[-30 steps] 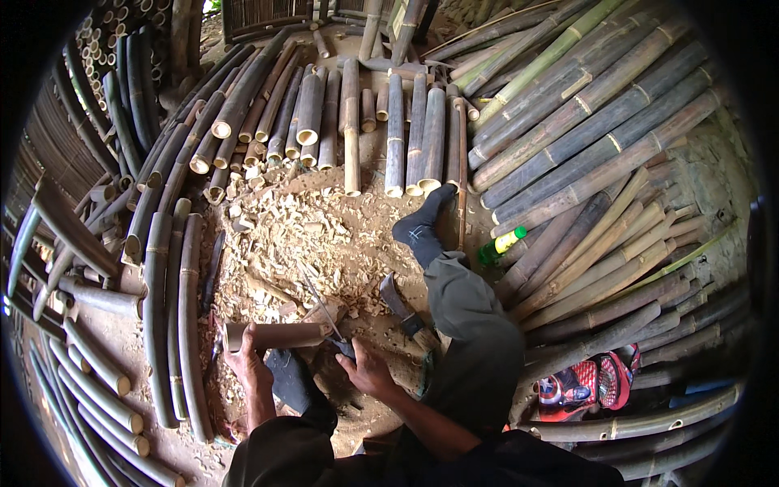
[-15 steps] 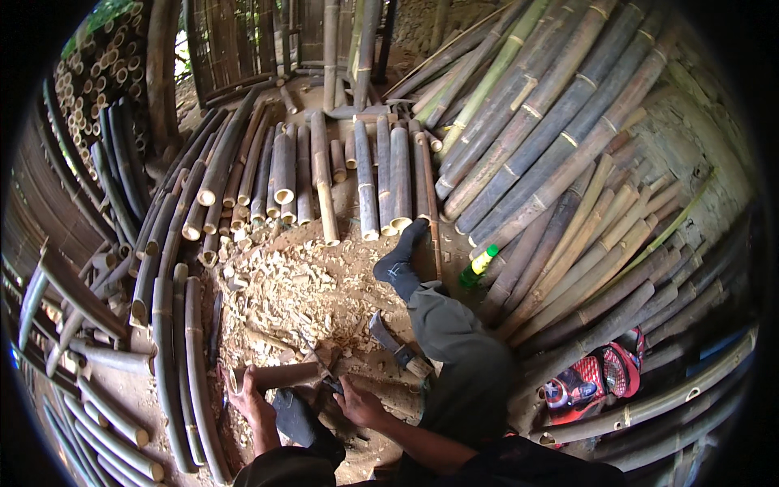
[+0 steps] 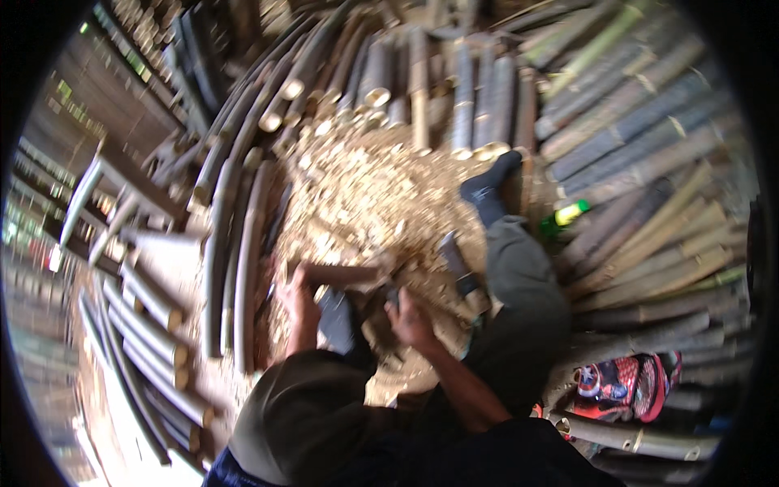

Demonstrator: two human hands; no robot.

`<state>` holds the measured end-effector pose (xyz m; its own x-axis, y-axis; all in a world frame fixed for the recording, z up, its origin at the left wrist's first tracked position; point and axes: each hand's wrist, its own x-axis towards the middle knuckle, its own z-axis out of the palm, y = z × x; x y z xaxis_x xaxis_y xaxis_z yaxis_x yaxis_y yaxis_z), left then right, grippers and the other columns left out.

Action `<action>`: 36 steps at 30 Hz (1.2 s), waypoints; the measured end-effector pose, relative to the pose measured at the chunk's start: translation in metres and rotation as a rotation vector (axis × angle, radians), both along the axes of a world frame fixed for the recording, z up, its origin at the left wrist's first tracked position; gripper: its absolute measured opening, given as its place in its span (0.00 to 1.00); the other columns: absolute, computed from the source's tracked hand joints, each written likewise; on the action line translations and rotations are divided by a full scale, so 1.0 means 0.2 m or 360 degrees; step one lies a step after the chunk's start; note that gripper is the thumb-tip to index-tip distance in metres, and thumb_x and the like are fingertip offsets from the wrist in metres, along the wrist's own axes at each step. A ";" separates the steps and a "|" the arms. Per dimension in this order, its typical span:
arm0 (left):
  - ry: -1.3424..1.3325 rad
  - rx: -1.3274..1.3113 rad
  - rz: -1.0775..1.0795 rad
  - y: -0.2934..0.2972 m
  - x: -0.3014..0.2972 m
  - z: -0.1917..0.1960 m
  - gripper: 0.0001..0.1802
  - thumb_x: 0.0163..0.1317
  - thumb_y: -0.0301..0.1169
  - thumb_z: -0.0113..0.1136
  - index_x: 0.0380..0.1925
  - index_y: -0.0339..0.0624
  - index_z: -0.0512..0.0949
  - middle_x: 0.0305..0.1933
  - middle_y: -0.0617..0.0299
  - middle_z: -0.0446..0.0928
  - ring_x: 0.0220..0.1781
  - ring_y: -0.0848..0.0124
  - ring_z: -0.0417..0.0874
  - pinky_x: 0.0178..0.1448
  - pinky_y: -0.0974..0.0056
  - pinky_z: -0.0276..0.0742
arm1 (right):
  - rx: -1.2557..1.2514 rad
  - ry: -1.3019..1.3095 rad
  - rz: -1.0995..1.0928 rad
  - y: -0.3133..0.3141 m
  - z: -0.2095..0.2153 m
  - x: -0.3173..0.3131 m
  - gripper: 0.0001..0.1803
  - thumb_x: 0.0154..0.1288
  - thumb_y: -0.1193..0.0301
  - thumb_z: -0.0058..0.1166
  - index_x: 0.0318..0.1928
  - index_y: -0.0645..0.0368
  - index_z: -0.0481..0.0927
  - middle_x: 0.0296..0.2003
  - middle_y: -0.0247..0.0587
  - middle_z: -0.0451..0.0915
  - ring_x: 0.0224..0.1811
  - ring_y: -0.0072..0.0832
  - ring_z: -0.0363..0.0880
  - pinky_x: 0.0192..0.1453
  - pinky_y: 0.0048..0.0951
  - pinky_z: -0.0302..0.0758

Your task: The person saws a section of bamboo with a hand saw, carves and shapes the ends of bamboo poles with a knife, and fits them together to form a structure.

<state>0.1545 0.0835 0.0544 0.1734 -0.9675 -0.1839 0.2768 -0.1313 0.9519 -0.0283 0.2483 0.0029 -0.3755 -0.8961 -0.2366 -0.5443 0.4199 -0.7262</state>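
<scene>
My left hand [image 3: 299, 302] is closed round the left end of a short brown bamboo tube [image 3: 345, 276], which lies nearly level above my left foot. At the tube's other end, my right hand [image 3: 412, 321] is closed on a dark-handled tool [image 3: 392, 295]. Blur hides the tool's blade and whether it touches the bamboo. To the right of this hand, a chopping blade with a short wooden handle [image 3: 462, 272] rests on the ground beside my bent right leg. Pale shavings [image 3: 365, 183] cover the ground beyond both hands.
Cut bamboo poles [image 3: 227, 252] lie close on my left, with more bamboo tubes [image 3: 419, 89] across the back. Long poles [image 3: 633, 122] are stacked at the right. A green bottle [image 3: 565, 217] stands past my right foot; a red and black backpack [image 3: 621, 385] sits at lower right.
The whole view has swung left and down, so things appear farther right and higher, and it is blurred. Both hands keep their holds on the bamboo tube and the tool.
</scene>
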 end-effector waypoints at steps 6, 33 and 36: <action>0.0205 -0.0051 0.0000 0.03 0.06 0.01 0.32 0.53 0.29 0.77 0.59 0.35 0.76 0.44 0.59 0.81 0.45 0.68 0.81 0.54 0.60 0.78 | -0.0777 0.0117 -0.0010 -0.10 0.45 0.04 0.27 0.75 0.65 0.58 0.64 0.73 0.70 0.36 0.62 0.84 0.37 0.56 0.86 0.40 0.45 0.82; 0.0077 -0.0026 -0.0702 0.03 0.16 0.14 0.26 0.50 0.24 0.77 0.49 0.36 0.78 0.43 0.60 0.81 0.46 0.69 0.82 0.54 0.64 0.79 | -0.0200 0.0400 0.0151 -0.03 0.27 -0.05 0.25 0.75 0.57 0.55 0.56 0.66 0.71 0.32 0.59 0.84 0.35 0.57 0.86 0.38 0.53 0.81; 0.0205 0.0054 -0.0567 0.05 0.15 0.10 0.31 0.46 0.26 0.78 0.52 0.36 0.77 0.46 0.56 0.80 0.47 0.65 0.83 0.54 0.61 0.82 | -0.0152 0.0598 0.0163 -0.03 0.00 -0.11 0.27 0.75 0.55 0.56 0.58 0.68 0.72 0.33 0.62 0.84 0.36 0.58 0.86 0.39 0.52 0.82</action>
